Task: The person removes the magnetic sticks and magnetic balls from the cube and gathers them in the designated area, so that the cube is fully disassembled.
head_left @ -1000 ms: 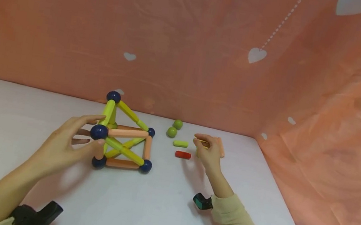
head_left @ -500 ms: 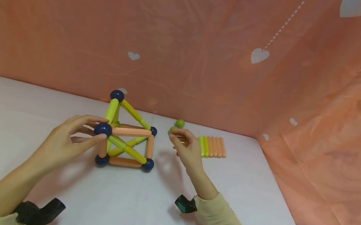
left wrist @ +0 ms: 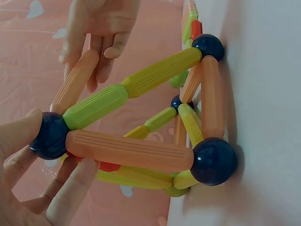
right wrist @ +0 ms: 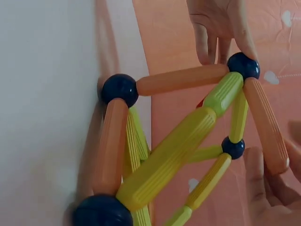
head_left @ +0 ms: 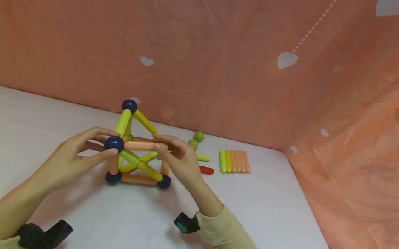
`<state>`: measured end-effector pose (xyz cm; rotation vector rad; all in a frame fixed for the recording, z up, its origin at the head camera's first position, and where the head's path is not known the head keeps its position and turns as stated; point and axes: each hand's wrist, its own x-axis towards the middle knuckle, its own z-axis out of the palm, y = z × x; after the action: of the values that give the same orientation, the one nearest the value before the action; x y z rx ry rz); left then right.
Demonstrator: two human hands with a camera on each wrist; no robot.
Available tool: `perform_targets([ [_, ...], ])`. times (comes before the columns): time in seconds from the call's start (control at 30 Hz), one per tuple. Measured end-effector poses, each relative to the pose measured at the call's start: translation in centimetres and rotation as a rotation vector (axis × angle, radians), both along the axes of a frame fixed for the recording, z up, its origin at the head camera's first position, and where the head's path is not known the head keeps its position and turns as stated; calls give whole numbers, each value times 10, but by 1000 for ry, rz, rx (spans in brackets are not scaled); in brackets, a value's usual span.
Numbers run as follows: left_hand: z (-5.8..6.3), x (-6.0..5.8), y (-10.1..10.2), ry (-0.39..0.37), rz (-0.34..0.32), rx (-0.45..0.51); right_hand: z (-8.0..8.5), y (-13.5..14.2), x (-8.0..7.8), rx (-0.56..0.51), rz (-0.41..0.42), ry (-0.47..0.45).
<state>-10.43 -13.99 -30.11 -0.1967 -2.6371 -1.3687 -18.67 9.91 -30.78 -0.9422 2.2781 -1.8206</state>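
Observation:
A frame of magnetic rods, orange, green and yellow (head_left: pixel 147 172), joined by dark blue balls, stands on the white table. My left hand (head_left: pixel 70 159) holds a raised blue ball (head_left: pixel 114 143) at its near upper corner, thumb and fingers on either side. From this ball an orange rod (head_left: pixel 139 145) reaches right to a free end (right wrist: pixel 281 165). Around that end are the thumb and fingers of my right hand (head_left: pixel 184 163), pinching it. Another blue ball (head_left: pixel 129 106) tops the frame. In the head view the right hand covers the frame's back right corner.
Right of the frame lie a short green rod (head_left: pixel 204 158) and a short red rod (head_left: pixel 206 170). Two green balls (head_left: pixel 199 136) sit behind them. A row of several yellow-green and orange rods (head_left: pixel 240 162) lies farther right. Pink cloth (head_left: pixel 209 57) hangs behind the table.
My right hand has moved left from the row of rods, past the loose pieces, to the orange rod's free end. The left hand keeps its hold on the ball.

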Motion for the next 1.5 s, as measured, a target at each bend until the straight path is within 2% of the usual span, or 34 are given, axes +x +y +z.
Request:
perform_targets([
  [0.1, 0, 0, 2, -6, -9, 4, -4, 1, 3, 59, 14, 11],
  [0.27, 1, 2, 2, -19, -18, 14, -16, 9, 9, 173, 80, -33],
  [0.37, 0, 3, 0, -28, -13, 10, -21, 15, 12, 197, 103, -48],
  [0.47, 0, 4, -5, -47, -7, 9, -23, 23, 13, 166, 87, -69],
  [0.6, -1, 6, -12, -48, 0, 4, -26, 39, 10, 114, 13, -92],
  [0.73, 0, 9, -16, -57, 3, -1, -29, 59, 5, 90, -106, -103],
  [0.9, -1, 10, -20, -70, -13, -10, -33, 83, 1, 97, -251, -113],
  [1.13, -2, 11, -22, -37, -24, -27, -37, 111, -9, 93, -435, -167],
  [1.23, -3, 13, -24, -27, -11, -36, -39, 120, -16, 90, -485, -167],
  [1.43, -3, 17, -25, -80, 4, -41, -43, 138, -26, 108, -539, -169],
  [1.5, -2, 18, -24, -74, 2, -42, -43, 143, -30, 114, -560, -180],
])
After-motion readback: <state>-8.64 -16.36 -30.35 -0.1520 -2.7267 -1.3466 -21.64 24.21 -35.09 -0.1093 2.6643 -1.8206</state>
